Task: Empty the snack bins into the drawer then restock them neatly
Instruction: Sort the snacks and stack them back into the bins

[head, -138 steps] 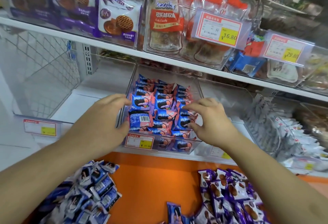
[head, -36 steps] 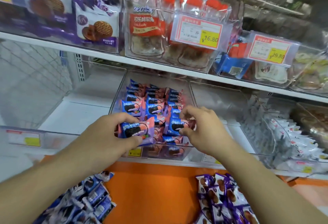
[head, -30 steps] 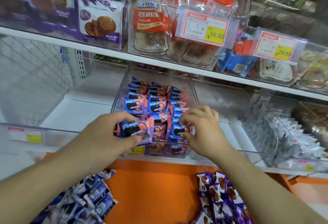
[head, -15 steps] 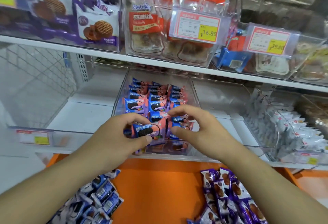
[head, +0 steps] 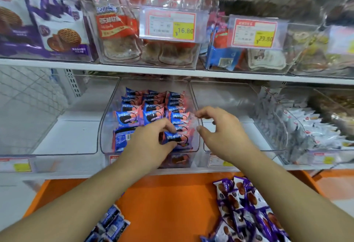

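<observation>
Shelf stock noted left to right, all placed against the clear snack bin (head: 107,126) at centre of the lower shelf.

Left of the bin: an empty clear bin (head: 57,146) on the same shelf. Below and left, in the orange drawer (head: 168,203), a heap of blue packets (head: 113,226) is seen.

Inside the bin: blue-and-pink cookie packets (head: 153,105) are stacked in three rows running front to back, each packet's long axis lying across the bin, printed faces tilted up and forward.

Left hand (head: 149,146): reached into the bin's front, fingers curled down, one packet (head: 173,138) pinched between fingertips and thumb at the front of the right-hand row, its long axis roughly crosswise.

Right hand (head: 220,132): held just right of the bin's right wall, above the next clear bin (head: 229,96); fingers loosely curled, thumb apart, nothing gripped.

Further right of the bin: white packets (head: 316,126) in another bin. Below right, purple packets (head: 247,209) lie in the drawer.

Against half a second ago: the packet held by the left hand has been carried from the bin's middle front toward its right side, and the right hand has been drawn off the packets, clear of the bin.
</observation>
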Demonstrator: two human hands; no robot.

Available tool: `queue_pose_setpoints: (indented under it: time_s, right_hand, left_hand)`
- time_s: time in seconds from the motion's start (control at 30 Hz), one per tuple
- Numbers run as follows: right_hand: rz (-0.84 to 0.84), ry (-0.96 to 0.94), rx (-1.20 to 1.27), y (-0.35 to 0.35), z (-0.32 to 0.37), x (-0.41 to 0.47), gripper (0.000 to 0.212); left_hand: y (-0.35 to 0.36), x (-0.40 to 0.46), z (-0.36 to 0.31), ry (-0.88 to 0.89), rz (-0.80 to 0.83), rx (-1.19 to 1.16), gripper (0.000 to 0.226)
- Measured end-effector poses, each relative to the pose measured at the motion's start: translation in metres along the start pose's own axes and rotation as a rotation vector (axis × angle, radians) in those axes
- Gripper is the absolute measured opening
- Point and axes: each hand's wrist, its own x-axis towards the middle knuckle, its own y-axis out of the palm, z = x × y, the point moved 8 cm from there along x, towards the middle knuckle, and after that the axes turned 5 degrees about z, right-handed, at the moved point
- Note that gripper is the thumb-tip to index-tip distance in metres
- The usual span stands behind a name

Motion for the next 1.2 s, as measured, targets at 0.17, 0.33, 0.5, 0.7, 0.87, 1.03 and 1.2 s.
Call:
queue_pose_setpoints:
  time_s: [0.17,0.33,0.5,0.7,0.87,1.03,1.2]
  right_hand:
    - [0.003,-0.007,0.013,0.001,-0.004,0.002,0.030]
    - [0.015,-0.005,0.037,0.003,-0.007,0.004,0.032]
    - [0.000,-0.010,0.048,0.002,-0.006,0.005,0.030]
    - [0.025,-0.016,0.046,0.005,-0.007,0.006,0.029]
    - [0.010,-0.046,0.018,0.008,-0.001,0.007,0.028]
    - [0.008,-0.021,0.016,0.012,-0.004,0.010,0.027]
    - [0.012,-0.018,0.005,0.015,-0.006,0.012,0.028]
  left_hand:
    - [0.020,0.000,-0.003,0.109,0.000,0.081,0.018]
    - [-0.001,0.005,0.013,0.069,-0.047,-0.028,0.020]
    - [-0.020,0.021,0.028,0.029,-0.072,-0.048,0.020]
    - [-0.033,0.028,0.035,0.037,-0.072,0.144,0.032]
    - [-0.035,0.036,0.045,-0.063,-0.076,0.269,0.028]
    - [-0.045,0.055,0.048,-0.125,-0.109,0.219,0.012]
    - [-0.037,0.062,0.047,-0.079,-0.098,0.399,0.031]
